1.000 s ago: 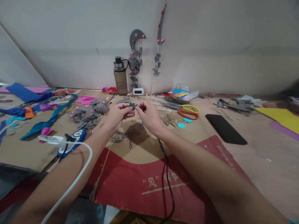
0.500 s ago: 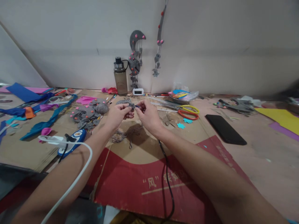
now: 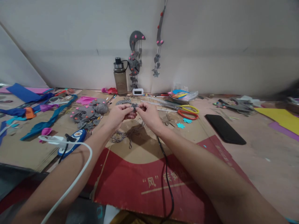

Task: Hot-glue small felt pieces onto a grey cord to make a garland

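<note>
My left hand [image 3: 118, 116] and my right hand [image 3: 149, 115] meet above the cardboard, thumbs and fingers closed. Between their fingertips they pinch a small grey felt flower [image 3: 134, 107] with pointed petals. Another curved grey felt piece [image 3: 123, 102] lies just behind my left fingers. Below the hands, loose grey yarn [image 3: 118, 137] is coiled on the cardboard [image 3: 135, 155]. A black cable [image 3: 166, 168] runs down from beneath my right wrist; its upper end is hidden.
To the left are grey felt pieces [image 3: 85, 115], a yarn ball [image 3: 102, 108] and a blue-and-white device [image 3: 74, 141] with a white cord. Scissors [image 3: 188, 114] and a black phone [image 3: 224, 129] lie right. A bottle [image 3: 121, 79] and small clock [image 3: 138, 91] stand behind.
My right hand's fingers have shifted onto the grey felt flower, which now sits squarely between both hands. A dark bit seen at my right fingertips before no longer shows.
</note>
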Tool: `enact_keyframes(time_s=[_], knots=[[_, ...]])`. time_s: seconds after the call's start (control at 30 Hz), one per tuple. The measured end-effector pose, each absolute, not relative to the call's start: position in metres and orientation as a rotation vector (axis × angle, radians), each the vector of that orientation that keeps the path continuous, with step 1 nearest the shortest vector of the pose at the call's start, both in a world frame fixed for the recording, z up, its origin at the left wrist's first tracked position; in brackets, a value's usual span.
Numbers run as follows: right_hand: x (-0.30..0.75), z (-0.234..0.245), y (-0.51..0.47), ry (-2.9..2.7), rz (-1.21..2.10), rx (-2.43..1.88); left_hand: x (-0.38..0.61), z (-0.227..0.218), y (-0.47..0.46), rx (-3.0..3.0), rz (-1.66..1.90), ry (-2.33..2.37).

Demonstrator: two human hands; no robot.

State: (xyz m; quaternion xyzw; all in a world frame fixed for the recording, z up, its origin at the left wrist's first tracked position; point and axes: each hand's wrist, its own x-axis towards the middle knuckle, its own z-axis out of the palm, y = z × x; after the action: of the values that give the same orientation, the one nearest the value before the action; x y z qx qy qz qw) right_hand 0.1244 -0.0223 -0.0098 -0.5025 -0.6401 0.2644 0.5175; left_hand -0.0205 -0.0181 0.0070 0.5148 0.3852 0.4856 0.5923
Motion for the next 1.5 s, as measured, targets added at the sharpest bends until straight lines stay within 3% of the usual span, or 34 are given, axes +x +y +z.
enact_keyframes(time_s=[0.23, 0.53, 1.5], knots=[[0.119, -0.006, -0.032, -1.620, 0.499, -1.220, -0.020, 0.002, -0.017, 1.308, 1.207, 0.984], [0.124, -0.015, -0.017, -1.485, 0.691, -1.206, -0.021, 0.003, -0.015, 1.174, 1.110, 0.925], [0.119, -0.012, -0.029, -1.538, 0.604, -1.161, -0.023, -0.002, -0.012, 1.231, 1.344, 1.058]])
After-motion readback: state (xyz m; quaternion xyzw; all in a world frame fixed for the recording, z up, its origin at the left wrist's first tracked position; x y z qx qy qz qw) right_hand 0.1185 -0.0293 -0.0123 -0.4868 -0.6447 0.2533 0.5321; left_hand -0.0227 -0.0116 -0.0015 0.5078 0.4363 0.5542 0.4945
